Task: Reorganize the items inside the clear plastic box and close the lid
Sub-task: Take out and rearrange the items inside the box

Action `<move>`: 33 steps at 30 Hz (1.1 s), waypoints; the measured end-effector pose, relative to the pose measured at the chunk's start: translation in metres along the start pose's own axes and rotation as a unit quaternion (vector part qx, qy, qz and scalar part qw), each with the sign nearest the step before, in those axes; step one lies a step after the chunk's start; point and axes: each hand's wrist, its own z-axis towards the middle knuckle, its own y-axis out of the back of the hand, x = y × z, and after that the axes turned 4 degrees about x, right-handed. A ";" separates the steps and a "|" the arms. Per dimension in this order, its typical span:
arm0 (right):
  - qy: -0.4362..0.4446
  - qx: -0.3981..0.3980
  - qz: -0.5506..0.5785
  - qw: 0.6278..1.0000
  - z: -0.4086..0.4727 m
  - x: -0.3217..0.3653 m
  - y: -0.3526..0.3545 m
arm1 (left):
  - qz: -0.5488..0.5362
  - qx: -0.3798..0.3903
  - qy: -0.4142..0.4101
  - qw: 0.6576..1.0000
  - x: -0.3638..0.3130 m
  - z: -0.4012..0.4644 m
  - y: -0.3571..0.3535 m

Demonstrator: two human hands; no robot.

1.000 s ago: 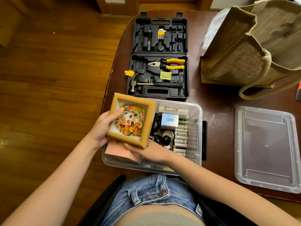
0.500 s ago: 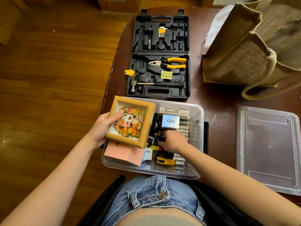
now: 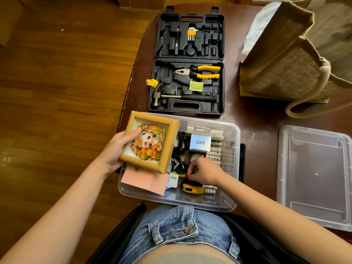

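Note:
The clear plastic box stands open at the table's near edge, with its lid lying flat to the right. My left hand grips a wooden picture frame tilted over the box's left end. Under the frame lies a pink paper. My right hand reaches into the middle of the box with curled fingers that pinch something small among black cables; what it is stays hidden. A Q88 package, a row of batteries and a yellow tape measure lie inside.
An open black tool case with pliers, hammer and hex keys sits behind the box. A jute bag stands at the back right. The table's curved left edge drops to the wooden floor.
My right hand left the frame's lower edge and went into the box, then slid nearer among the cables. My left hand alone keeps the frame, almost still.

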 end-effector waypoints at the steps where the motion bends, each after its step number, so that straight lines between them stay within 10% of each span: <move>1: -0.026 -0.027 0.011 0.999 -0.001 -0.003 0.001 | 0.000 -0.005 0.000 1.000 0.000 0.000 0.000; 5: -0.089 -0.087 -0.015 0.992 -0.004 -0.011 0.007 | -0.005 -0.016 0.003 1.000 0.002 0.002 0.003; 19: -0.017 0.088 0.062 0.994 -0.005 0.002 -0.008 | 0.000 0.000 0.003 1.000 0.004 0.004 0.006; 33: 0.004 -0.103 0.020 0.995 -0.005 0.013 0.001 | -0.030 0.005 0.008 1.000 0.006 0.002 0.009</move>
